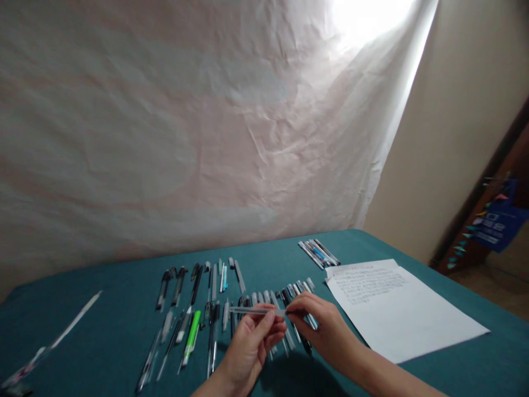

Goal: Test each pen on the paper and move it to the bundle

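Observation:
Both my hands are together over a teal table [103, 331], holding one clear pen [252, 311] horizontally above a spread of pens. My left hand [252, 344] pinches the pen's barrel near its middle with thumb and fingers. My right hand [322, 325] pinches the pen's right end, where a dark part shows between the fingertips. Beneath and around the hands lie several pens [194, 309] in rough rows, black, clear and grey, with one bright green pen [190, 336] among them.
A white sheet of paper with handwriting [397, 309] lies at the right. A small bundle of pens [319, 252] rests behind it. A long white strip [74, 320] lies at the left. A wrinkled white sheet hangs behind the table.

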Tool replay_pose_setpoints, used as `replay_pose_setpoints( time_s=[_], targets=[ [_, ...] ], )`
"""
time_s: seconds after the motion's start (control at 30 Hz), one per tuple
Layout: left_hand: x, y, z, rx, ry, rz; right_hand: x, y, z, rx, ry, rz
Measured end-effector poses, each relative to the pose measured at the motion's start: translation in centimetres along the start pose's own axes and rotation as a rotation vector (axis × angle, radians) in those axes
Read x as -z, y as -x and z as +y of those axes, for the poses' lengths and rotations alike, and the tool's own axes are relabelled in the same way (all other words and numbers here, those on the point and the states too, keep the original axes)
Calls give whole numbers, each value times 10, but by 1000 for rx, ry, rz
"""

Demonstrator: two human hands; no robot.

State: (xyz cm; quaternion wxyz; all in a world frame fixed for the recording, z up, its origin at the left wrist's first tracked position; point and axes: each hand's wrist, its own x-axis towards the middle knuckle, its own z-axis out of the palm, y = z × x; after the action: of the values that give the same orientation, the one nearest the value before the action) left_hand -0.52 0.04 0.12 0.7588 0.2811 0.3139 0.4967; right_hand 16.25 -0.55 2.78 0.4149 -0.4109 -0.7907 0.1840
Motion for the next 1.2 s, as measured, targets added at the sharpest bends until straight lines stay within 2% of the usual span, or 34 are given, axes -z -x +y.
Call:
replay_pose_setpoints(
  time_s=[0.23,0.5,0.9,1.07,1.2],
  targets=[
    [-2,0,1,-9,-3,1,-2,1,-2,-30,-23,-6],
    [-3,1,3,-34,24,28,-13,4,10,-153,-166,47],
    [-4,2,2,-31,-36,-7,-7,6,7,-111,68,-4],
    [-4,2,0,-51,-85,-49,-13,8,6,-203,13,-42],
    [-5,3,-3,-62,-121,-81,-20,7,7,-368,-182,-93]
  ],
)
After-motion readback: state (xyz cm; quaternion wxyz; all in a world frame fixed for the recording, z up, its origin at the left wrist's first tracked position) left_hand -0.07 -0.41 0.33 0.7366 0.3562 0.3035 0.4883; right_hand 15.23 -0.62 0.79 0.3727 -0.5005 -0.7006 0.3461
